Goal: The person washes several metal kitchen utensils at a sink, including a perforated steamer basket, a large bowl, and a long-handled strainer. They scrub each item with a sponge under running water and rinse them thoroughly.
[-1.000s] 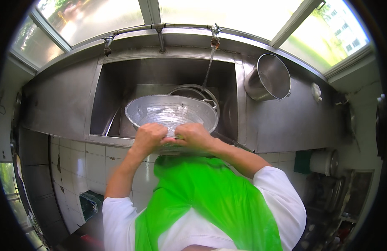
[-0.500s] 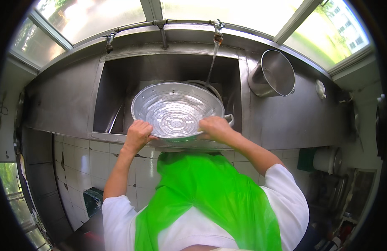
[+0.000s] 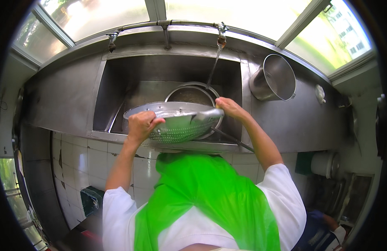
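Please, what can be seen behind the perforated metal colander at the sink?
Behind the colander, part of a round metal vessel shows inside the sink. The colander covers the vessel's nearer part, so its full shape and contents cannot be seen.

From afar, I see a glossy, bright-green apron [image 3: 206,180] worn over a white shirt [image 3: 195,226], forking into two bands at the chest. Loose, short white sleeves [image 3: 285,194] leave the forearms [image 3: 121,167] bare.
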